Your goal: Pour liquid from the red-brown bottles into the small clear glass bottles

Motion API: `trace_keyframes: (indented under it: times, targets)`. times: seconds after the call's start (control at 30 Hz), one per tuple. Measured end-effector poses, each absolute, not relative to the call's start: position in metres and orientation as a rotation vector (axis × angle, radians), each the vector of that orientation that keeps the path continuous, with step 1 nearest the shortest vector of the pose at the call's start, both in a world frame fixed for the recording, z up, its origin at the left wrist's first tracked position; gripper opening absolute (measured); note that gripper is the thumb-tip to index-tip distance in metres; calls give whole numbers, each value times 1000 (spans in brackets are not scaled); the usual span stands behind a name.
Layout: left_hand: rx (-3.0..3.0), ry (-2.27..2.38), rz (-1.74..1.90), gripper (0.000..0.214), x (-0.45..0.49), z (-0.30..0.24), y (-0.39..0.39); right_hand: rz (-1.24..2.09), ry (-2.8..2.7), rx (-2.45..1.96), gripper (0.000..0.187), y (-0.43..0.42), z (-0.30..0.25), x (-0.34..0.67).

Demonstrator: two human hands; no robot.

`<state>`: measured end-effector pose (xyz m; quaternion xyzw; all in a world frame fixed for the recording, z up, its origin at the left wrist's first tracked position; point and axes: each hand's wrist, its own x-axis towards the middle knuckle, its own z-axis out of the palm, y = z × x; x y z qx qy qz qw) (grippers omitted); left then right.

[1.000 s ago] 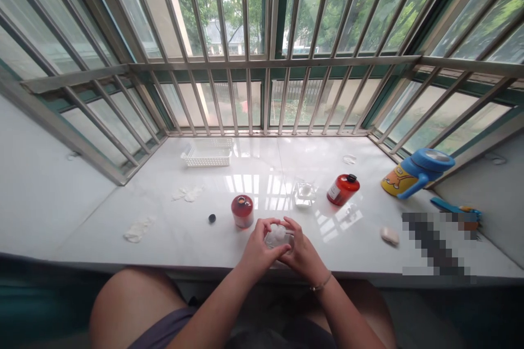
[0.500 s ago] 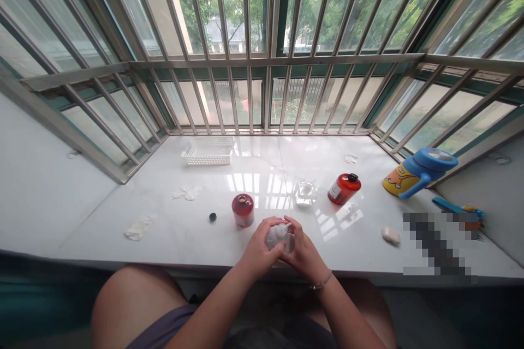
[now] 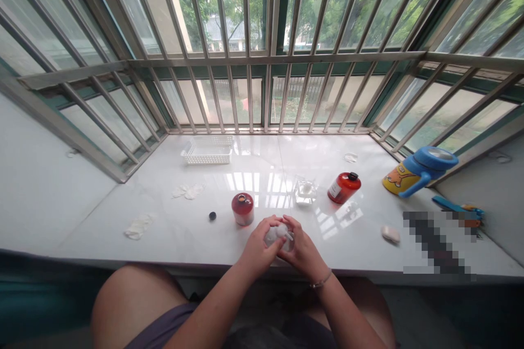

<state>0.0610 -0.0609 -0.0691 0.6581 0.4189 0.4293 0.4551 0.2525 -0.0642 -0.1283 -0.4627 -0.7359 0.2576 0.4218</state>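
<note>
Both my hands meet low in the middle of the white marble sill (image 3: 123,240), wrapped around a transparent bottle (image 3: 282,242) with a white pump top. My left hand (image 3: 257,245) grips its left side, and my right hand (image 3: 302,248) cups its right side. My fingers hide most of the bottle. Just left of my left hand stands a red-tinted jar (image 3: 242,209) with its top open, and a small black cap (image 3: 212,216) lies beyond it.
A glass vessel (image 3: 305,192), a red bottle (image 3: 344,187), a white plastic basket (image 3: 207,151), cotton pads (image 3: 188,191), a bar of soap (image 3: 390,234) and a blue-and-yellow cup (image 3: 417,172) sit on the sill. Metal window bars (image 3: 266,92) run along its far edge.
The white pump top now shows more between my fingers than a second ago. My hands have turned the bottle slightly, and the camera view has shifted a little.
</note>
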Motion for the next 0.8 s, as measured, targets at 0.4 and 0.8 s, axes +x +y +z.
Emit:
trace_keyframes:
  times: [0.4, 0.8]
  targets:
    - [1745, 1090, 1238, 25, 63, -50, -60, 595, -1840, -1199, 83, -63, -128, 252]
    - [1697, 1120, 1193, 24, 68, -39, -66, 663, -1821, -1225, 77, -63, -127, 253]
